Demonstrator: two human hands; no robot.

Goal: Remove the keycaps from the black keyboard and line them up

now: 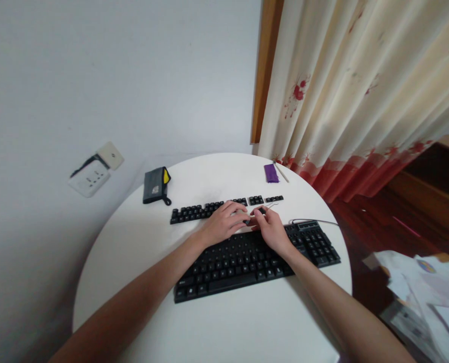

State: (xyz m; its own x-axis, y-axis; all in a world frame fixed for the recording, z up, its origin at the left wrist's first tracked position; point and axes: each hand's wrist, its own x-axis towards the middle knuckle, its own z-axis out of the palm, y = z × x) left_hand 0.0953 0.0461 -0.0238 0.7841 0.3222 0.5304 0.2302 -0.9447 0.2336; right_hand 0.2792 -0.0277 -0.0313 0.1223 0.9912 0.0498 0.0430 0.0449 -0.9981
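Keyboard (239, 262), left hand (224, 223), right hand (272, 230) half-curled atop

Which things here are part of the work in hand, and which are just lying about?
In use: keyboard, row of loose keycaps, left hand, right hand.
Lying about: grey pouch, purple item, white stick, papers on the floor.

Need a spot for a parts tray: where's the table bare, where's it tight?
Widest bare patch: table front, between keyboard and near rim. Also left of the keyboard below the grey pouch, and at the back between pouch and purple item. Crowded: left hand and right hand meet between keycap row and keyboard top.
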